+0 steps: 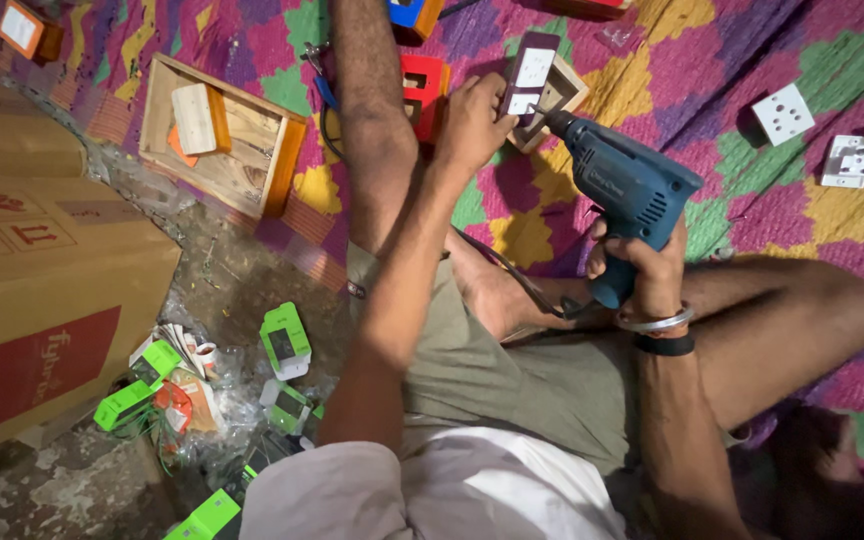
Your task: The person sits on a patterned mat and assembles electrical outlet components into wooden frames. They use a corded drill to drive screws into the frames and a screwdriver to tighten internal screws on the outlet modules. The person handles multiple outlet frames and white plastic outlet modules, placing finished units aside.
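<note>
Drill point(624, 185), blue and likely heavy and rigid, sits in the right hand point(644, 262), clenched around its pistol grip, the natural hold. Its bit meets a small wooden box point(552, 97) with a plate point(530, 72), which the left hand point(472, 122) grips steady on the mat point(752, 220).

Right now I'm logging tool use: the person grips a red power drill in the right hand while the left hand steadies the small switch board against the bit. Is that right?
Not quite: the drill is blue, not red, as the head view shows. The rest holds: the right hand grips its handle, and the left hand steadies the small switch board at the bit.
</note>
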